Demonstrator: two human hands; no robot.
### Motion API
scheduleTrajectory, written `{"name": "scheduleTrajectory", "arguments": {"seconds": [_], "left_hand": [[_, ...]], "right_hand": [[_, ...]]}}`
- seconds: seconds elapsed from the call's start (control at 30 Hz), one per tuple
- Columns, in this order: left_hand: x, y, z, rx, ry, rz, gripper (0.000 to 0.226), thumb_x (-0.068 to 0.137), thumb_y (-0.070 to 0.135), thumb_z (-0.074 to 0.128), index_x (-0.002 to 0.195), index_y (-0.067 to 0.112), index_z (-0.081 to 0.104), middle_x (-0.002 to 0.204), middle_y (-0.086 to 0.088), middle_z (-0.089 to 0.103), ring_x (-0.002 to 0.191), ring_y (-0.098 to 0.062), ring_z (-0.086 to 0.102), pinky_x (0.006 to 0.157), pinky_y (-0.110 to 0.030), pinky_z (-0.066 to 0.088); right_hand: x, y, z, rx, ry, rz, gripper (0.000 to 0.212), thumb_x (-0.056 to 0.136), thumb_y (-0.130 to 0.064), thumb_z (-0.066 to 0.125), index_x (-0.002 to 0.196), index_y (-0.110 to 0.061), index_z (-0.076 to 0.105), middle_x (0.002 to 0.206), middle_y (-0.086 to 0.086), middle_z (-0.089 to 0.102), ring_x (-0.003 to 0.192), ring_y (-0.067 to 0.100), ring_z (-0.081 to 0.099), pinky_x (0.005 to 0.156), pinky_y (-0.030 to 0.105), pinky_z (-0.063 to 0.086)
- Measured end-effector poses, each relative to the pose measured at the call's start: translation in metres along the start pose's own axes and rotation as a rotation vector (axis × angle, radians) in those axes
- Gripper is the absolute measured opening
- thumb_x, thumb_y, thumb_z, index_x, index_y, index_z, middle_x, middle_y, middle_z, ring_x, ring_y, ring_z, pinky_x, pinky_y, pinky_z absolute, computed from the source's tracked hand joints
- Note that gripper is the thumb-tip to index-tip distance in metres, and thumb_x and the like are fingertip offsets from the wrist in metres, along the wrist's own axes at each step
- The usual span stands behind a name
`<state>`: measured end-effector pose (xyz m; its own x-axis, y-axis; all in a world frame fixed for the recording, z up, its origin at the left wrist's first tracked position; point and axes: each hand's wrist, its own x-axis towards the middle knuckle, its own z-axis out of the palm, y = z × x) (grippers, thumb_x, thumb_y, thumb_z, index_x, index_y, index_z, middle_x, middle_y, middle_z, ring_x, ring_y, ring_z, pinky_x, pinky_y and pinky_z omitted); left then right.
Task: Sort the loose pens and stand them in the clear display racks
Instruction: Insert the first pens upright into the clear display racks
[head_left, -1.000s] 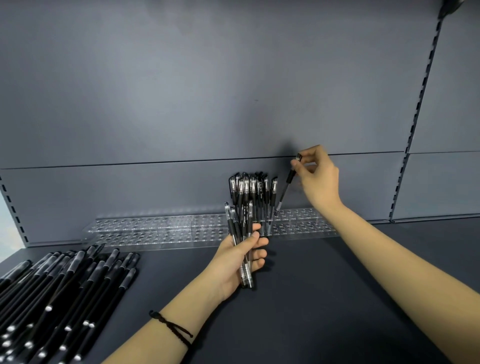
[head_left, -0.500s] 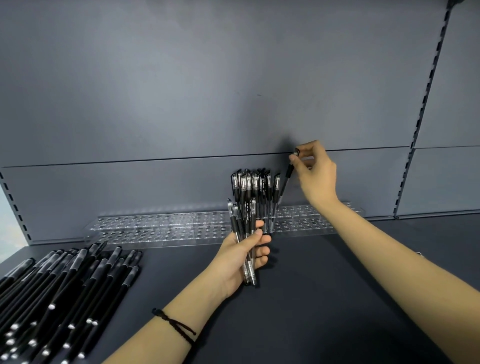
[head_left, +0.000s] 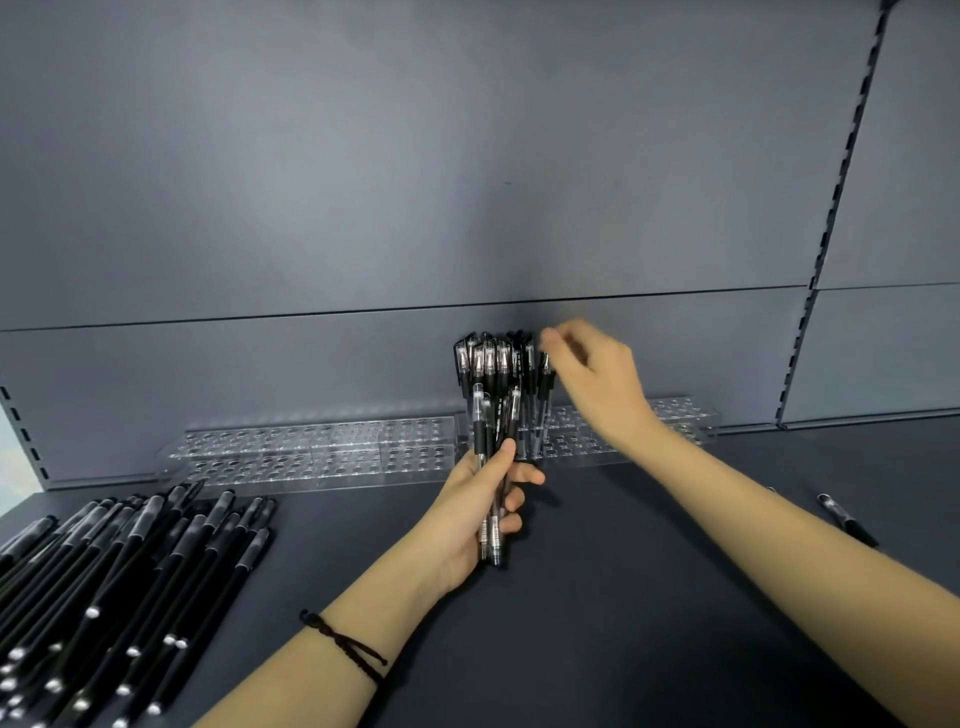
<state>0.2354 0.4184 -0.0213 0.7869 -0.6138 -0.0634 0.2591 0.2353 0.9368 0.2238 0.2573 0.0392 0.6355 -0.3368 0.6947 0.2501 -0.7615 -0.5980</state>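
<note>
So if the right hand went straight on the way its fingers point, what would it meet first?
Probably the standing pens in the rack, just left of the right hand; blur hides whether they touch.

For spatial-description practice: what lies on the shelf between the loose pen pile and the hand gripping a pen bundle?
In the head view, only bare shelf lies between the loose pen pile and the left hand.
</note>
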Motion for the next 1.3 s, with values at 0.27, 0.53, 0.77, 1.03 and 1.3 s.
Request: {"name": "scheduleTrajectory", "arguments": {"seconds": [0.27, 0.53, 0.77, 1.03, 1.3], "left_hand": [[-0.001, 0.001, -0.002, -0.109, 0.01, 0.031, 0.015, 0.097, 0.014, 0.055, 0.112, 0.01, 0.055, 0.094, -0.009, 0.075, 0.064, -0.012, 0.056, 0.053, -0.024, 0.044], [0.0, 0.001, -0.006, -0.135, 0.03, -0.021, 0.014, 0.094, 0.014, 0.06, 0.106, 0.007, 0.062, 0.097, -0.009, 0.076, 0.076, -0.015, 0.073, 0.067, -0.026, 0.059], [0.0, 0.001, -0.005, -0.15, 0.056, -0.039, 0.014, 0.094, 0.015, 0.059, 0.107, 0.009, 0.06, 0.09, -0.009, 0.076, 0.066, -0.014, 0.071, 0.058, -0.025, 0.058], [0.0, 0.004, -0.006, -0.161, 0.05, -0.018, 0.019, 0.095, 0.018, 0.058, 0.112, 0.01, 0.063, 0.086, -0.007, 0.076, 0.061, -0.014, 0.069, 0.056, -0.025, 0.058], [0.002, -0.003, -0.008, -0.055, 0.038, 0.002, 0.028, 0.099, 0.03, 0.05, 0.119, 0.013, 0.06, 0.063, 0.0, 0.054, 0.041, -0.007, 0.034, 0.037, -0.017, 0.027]], "right_hand": [[-0.019, -0.014, 0.006, 0.194, -0.338, 0.266, 0.026, 0.087, -0.022, 0.07, 0.107, -0.018, 0.055, 0.083, 0.008, 0.07, 0.061, 0.009, 0.062, 0.049, 0.019, 0.048], [-0.007, -0.007, -0.006, 0.431, -0.069, 0.293, 0.024, 0.092, -0.001, 0.054, 0.102, -0.023, 0.053, 0.081, 0.003, 0.062, 0.06, 0.016, 0.062, 0.059, 0.03, 0.055], [0.019, 0.014, -0.032, 0.294, 0.237, 0.109, 0.025, 0.094, 0.001, 0.048, 0.113, -0.016, 0.051, 0.088, 0.004, 0.058, 0.073, 0.03, 0.063, 0.051, 0.012, 0.047], [0.023, 0.026, -0.028, 0.142, 0.168, -0.008, 0.026, 0.096, -0.002, 0.051, 0.12, -0.009, 0.051, 0.099, 0.008, 0.062, 0.071, 0.024, 0.065, 0.058, 0.018, 0.053], [0.019, 0.031, -0.017, 0.076, -0.067, -0.063, 0.018, 0.096, -0.009, 0.054, 0.11, -0.018, 0.06, 0.082, 0.003, 0.065, 0.072, 0.024, 0.065, 0.065, 0.033, 0.059]]}}
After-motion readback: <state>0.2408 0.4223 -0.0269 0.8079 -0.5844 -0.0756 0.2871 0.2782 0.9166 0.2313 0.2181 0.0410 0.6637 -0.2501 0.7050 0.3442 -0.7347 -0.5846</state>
